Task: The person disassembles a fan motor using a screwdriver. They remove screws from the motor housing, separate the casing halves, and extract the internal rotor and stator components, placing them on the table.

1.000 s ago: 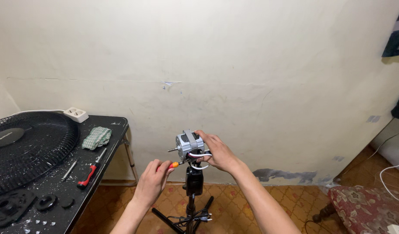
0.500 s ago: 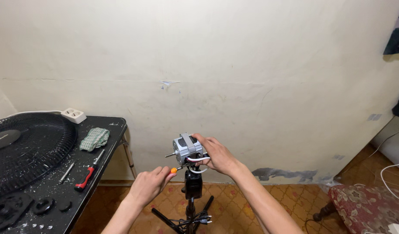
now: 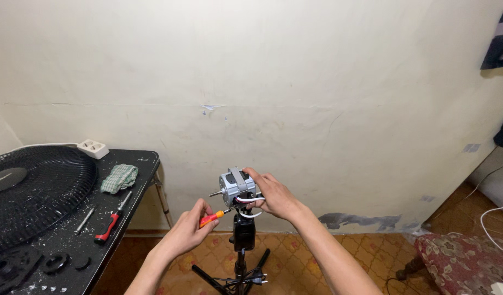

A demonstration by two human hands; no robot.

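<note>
Head view: we see our right hand wrapped around a small grey motor, fingers closed over its top and rear. The motor sits atop a black stand rising from the patterned floor, close in front of a cream wall. A short shaft sticks out of the motor's left face, and white and red wires loop beneath it.

Our left hand is curled shut on an orange-handled screwdriver, whose tip points up and right at the underside of the motor. We cannot tell whether the tip touches it, since wires and fingers crowd that spot.

To the left stands a black table, well apart from the stand. On it lie a black fan grille, a folded checked cloth, a red-handled screwdriver, a plain metal rod and several black round parts. A white power strip rests at the table's far edge against the wall.

At lower right we see a floral cushion and a white cable; dark cloth hangs at upper right.
</note>
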